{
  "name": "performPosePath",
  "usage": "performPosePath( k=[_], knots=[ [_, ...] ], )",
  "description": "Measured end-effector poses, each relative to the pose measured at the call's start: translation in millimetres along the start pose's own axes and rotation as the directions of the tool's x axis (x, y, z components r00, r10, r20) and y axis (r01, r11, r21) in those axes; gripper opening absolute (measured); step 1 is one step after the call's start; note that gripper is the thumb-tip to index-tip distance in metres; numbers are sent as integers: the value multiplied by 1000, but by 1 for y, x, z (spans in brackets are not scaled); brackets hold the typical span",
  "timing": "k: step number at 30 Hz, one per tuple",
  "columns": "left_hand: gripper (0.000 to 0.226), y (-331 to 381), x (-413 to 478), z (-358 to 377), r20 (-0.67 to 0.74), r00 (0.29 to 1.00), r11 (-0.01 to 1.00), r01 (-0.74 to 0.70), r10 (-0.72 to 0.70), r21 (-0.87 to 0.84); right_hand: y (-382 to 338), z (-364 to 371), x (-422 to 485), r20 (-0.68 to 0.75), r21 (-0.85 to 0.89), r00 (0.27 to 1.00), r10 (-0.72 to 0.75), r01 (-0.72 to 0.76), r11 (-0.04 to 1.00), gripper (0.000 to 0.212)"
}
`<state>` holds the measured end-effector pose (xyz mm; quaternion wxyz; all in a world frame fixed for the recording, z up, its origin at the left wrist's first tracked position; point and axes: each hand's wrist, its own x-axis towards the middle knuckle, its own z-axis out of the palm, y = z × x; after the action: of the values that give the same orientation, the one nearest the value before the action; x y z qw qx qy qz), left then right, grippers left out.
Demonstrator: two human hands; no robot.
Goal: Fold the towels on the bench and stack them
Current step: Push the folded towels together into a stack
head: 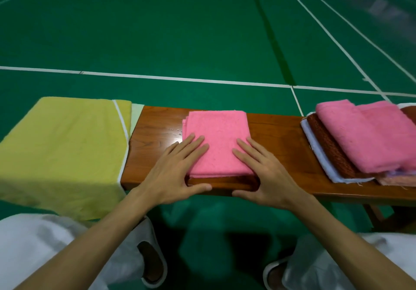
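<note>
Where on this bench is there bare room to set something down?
Bare bench shows between the yellow towel and the folded pink towel, and between that towel and the stack. The left hand and right hand crowd the middle.

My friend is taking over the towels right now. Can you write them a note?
The left hand and right hand lie flat, fingers straight, pressing the folded pink towel on the bench.
Done: that towel is folded; a stack sits at the right end, pink on top.
To do: put it on the stack, then fold the yellow towel draped over the left end.
</note>
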<state>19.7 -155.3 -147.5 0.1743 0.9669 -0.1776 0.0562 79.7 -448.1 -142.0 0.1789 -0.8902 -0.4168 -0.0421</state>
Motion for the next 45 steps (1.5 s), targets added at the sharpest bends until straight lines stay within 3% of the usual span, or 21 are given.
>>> performPosePath(
  k=[5,11,14,17,20,23,26,30,32,34,38,42,45],
  knots=[
    [102,-1,-14,3,-34,998,998,-58,59,23,0,2,-12,-16,-13,1000,15,-15,1000,104],
    [53,2,-23,-4,-224,972,995,-80,63,-66,-1,-9,-15,-73,97,997,6,1,995,78],
    [38,4,-23,-6,-288,957,972,-41,-27,-230,2,-16,-15,-48,174,999,25,-16,985,66],
    [34,6,-20,-11,-265,951,900,32,-162,-435,2,-26,-12,-75,222,996,47,-29,975,45],
    [27,11,-13,-16,-238,944,854,77,-229,-515,-2,-34,-7,-128,325,985,117,-70,943,27],
    [30,17,-4,-19,-201,928,779,132,-315,-613,-1,-36,-1,-94,468,972,216,-149,871,15],
    [33,19,10,-20,-136,906,715,217,-401,-664,1,-38,7,-60,592,944,325,-228,773,21],
    [48,16,27,-18,-94,854,651,314,-512,-691,2,-33,22,-47,630,877,478,-345,696,33],
    [41,13,34,-16,-84,818,645,380,-569,-663,4,-31,29,-32,641,829,558,-411,648,33],
    [36,7,41,-12,-84,759,637,474,-646,-608,5,-30,37,5,623,766,643,-505,597,35],
    [55,4,49,-4,-72,701,617,569,-709,-543,2,-22,47,23,563,641,768,-643,520,33],
    [40,11,49,-4,-174,718,717,580,-674,-387,-8,-21,50,-170,384,609,775,-683,621,28],
    [36,15,47,-8,-255,697,739,594,-670,-319,-13,-18,46,-373,177,672,640,-626,760,27]
  ],
)
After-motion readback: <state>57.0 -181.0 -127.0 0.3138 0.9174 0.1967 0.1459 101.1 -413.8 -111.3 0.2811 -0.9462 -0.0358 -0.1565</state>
